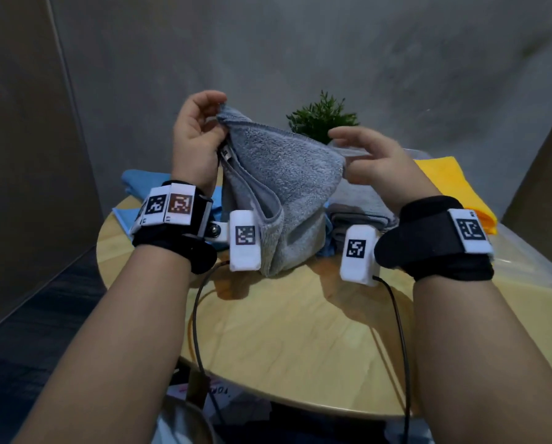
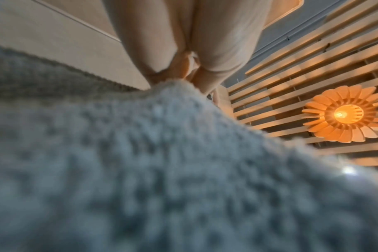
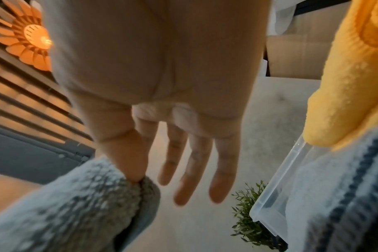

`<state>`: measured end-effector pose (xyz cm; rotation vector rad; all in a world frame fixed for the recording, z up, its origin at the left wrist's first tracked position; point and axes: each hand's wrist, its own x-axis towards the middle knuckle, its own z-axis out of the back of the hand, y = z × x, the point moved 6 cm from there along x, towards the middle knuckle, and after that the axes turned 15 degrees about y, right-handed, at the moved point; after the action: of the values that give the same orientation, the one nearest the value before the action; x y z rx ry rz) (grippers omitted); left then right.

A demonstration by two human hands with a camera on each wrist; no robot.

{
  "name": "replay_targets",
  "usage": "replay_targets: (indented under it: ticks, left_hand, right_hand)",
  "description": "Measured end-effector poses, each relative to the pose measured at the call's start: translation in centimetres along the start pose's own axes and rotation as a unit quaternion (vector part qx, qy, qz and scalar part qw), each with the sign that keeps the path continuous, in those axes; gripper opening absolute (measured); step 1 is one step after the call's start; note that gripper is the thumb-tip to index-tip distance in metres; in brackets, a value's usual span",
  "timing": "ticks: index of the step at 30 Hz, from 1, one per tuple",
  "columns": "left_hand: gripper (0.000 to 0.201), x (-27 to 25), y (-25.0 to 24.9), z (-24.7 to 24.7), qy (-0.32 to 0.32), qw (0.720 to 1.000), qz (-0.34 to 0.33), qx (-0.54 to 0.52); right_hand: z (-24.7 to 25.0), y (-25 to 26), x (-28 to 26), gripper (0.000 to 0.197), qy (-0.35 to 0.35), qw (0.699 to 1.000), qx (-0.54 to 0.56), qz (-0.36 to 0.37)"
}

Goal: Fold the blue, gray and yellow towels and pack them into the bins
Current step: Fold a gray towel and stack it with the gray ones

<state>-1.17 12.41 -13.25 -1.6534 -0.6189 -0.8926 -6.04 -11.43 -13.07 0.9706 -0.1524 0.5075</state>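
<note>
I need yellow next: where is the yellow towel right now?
In the head view the yellow towel lies at the table's far right, beyond the right hand, draped over the clear bin, right of the folded gray stack.

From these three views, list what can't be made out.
- Left hand fingers' grip: left wrist view, blurred gray towel fills the frame.
- Bin contents: right wrist view, cut off by the edge and blurred.
- Blue towel: head view, mostly behind the left wrist.
- Plant's pot: behind the gray towel.
</note>
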Motion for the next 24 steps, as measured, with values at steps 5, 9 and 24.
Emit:
replay_targets:
  ticks: [5, 9, 24]
  left_hand:
    - [0.043, 0.0, 0.3, 0.4, -0.023, 1.000, 0.005, -0.013]
    - [0.042, -0.1, 0.5, 0.3, -0.027, 1.000, 0.012, -0.007]
    - [0.047, -0.1, 1.4, -0.5, 0.002, 0.992, 0.069, 0.109]
  right_hand:
    - [-1.5, 0.4, -0.3, 0.033, 0.086, 0.995, 0.051, 0.013]
    - [-2.4, 0.4, -0.1, 0.040, 0.146, 0.989, -0.024, -0.020]
    - [-1.8, 5.2, -0.4, 0.016, -0.032, 0.984, 0.059, 0.168]
